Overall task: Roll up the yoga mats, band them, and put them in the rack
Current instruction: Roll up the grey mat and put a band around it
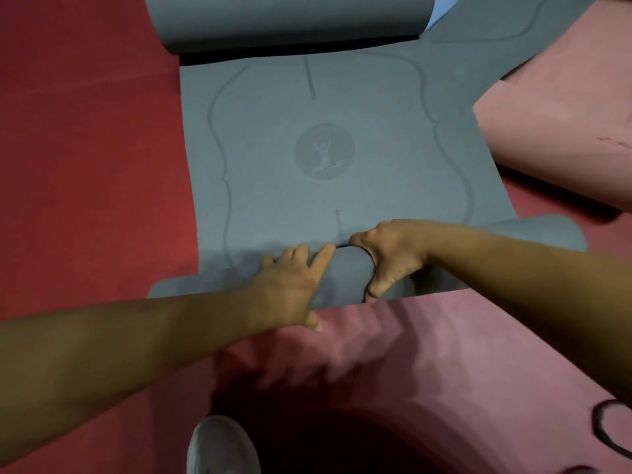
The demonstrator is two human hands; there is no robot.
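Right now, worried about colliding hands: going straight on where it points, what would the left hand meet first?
Probably the right hand, which grips the rolled grey mat just beyond the fingertips of the left hand; depth is unclear.

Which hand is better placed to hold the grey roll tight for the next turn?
Right, probably. The right hand wraps the grey roll, fingers over the far side, thumb on the near side. The left hand lies flatter on top, pressing more than gripping.
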